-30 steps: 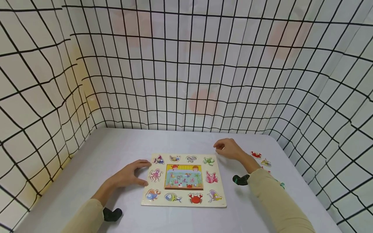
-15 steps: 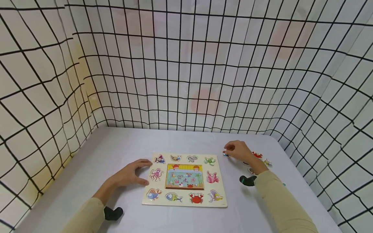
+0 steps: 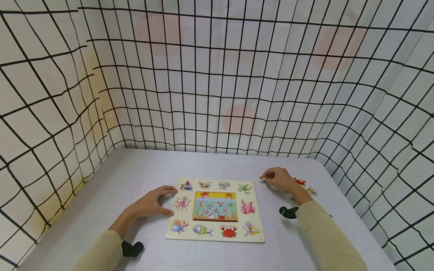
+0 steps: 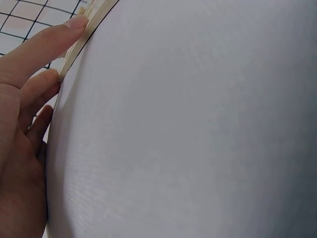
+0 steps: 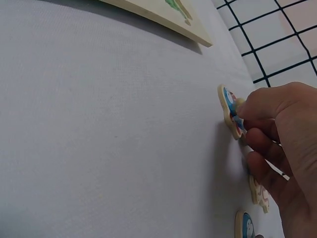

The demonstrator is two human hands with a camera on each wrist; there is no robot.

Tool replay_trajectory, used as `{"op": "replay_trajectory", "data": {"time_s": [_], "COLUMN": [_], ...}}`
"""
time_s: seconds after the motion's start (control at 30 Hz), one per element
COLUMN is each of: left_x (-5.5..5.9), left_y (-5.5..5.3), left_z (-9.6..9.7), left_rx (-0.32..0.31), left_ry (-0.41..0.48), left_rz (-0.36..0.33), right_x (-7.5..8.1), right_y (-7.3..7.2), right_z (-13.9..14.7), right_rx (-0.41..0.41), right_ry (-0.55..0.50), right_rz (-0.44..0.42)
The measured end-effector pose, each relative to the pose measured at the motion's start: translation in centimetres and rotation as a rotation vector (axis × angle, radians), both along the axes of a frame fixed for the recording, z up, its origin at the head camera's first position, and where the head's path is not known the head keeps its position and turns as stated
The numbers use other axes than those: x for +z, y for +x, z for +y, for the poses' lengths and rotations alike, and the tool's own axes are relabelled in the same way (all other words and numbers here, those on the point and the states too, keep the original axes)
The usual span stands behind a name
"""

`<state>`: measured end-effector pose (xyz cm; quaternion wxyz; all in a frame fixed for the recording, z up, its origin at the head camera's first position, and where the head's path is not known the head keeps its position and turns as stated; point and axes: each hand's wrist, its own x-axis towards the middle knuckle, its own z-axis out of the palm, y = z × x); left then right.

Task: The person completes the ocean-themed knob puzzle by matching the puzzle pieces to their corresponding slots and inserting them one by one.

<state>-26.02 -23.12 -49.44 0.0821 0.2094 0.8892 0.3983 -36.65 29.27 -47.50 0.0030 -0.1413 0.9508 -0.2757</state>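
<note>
A wooden peg puzzle board [image 3: 214,188] with sea-animal pictures lies flat on the table. My left hand [image 3: 149,202] rests at its left edge, fingers and thumb spread. In the left wrist view, the thumb [image 4: 49,44] touches the board's edge [image 4: 91,27]. To the right of the board's far corner, my right hand [image 3: 278,178] pinches a small blue puzzle piece [image 3: 262,180]. The right wrist view has this piece [image 5: 228,106] tilted up on edge, with thumb and finger on its knob.
Loose puzzle pieces lie by the right forearm, among them a red crab [image 3: 300,181] and a yellowish one [image 3: 311,191]. More pieces [image 5: 258,193] sit under the right hand. A black net [image 3: 217,77] stands around the table. Black wrist devices [image 3: 132,248] hang from both wrists.
My right hand has moved right, from beside the board's far corner to the loose pieces, and now pinches the blue puzzle piece. The left hand and board stay put.
</note>
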Motion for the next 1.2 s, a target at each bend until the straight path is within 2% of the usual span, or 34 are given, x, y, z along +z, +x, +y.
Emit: {"op": "replay_trajectory", "data": {"time_s": [0.27,0.73,1.2], "left_x": [-0.14,0.13,0.14], "left_y": [-0.01,0.1,0.1], "left_z": [-0.03,0.08,0.11], "left_rx": [0.0,-0.004,-0.001], "left_ry": [0.0,0.0,0.0], "left_rz": [0.0,0.001,0.003], "right_x": [-0.42,-0.28,0.24], "right_y": [-0.02,-0.15,-0.2], "right_z": [0.01,-0.28,-0.4], "right_rx": [-0.01,0.036,0.021], "right_ry": [0.019,0.063,0.036], "right_rz": [-0.021,0.001,0.005]}}
